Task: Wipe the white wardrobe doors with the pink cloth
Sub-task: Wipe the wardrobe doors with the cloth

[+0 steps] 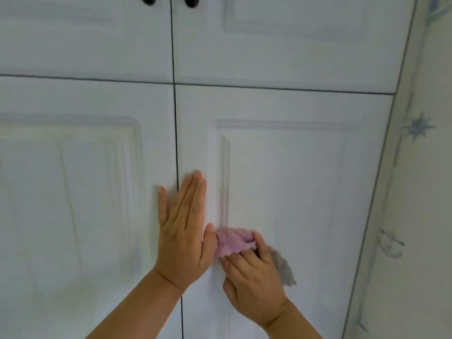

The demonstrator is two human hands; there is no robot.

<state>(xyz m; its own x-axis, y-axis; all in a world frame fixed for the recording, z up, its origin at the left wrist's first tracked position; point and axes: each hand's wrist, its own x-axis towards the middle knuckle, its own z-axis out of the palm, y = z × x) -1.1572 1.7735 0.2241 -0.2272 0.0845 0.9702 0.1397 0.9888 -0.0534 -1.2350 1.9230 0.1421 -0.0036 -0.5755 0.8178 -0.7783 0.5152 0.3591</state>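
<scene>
Head view, looking up at white wardrobe doors [281, 192], four panels in shot: two lower doors, two upper ones above a horizontal seam. Left hand [182, 231] lies flat on the doors, fingers straight and together, pointing up, palm across the vertical gap between the two lower doors, thumb out toward the right. Right hand [253, 277] just beside it on the lower right door, fingers curled over the pink cloth [231, 242] and pressing it to the door surface. Cloth is bunched, sits near the left edge of the lower right door, by the raised moulding of its inset panel; its left end touches the left hand's thumb. A grey, blurred bit of cloth [283, 267] sticks out on the right of the right hand; cannot tell if it is the same cloth's other side or shadow. Two black knobs [191, 1] at the top edge, one on each upper door either side of the gap, partly cut off. Right of the wardrobe: wall [420, 216] with pale wallpaper, blue star print [418, 127]. Both forearms bare, entering from the bottom edge.
</scene>
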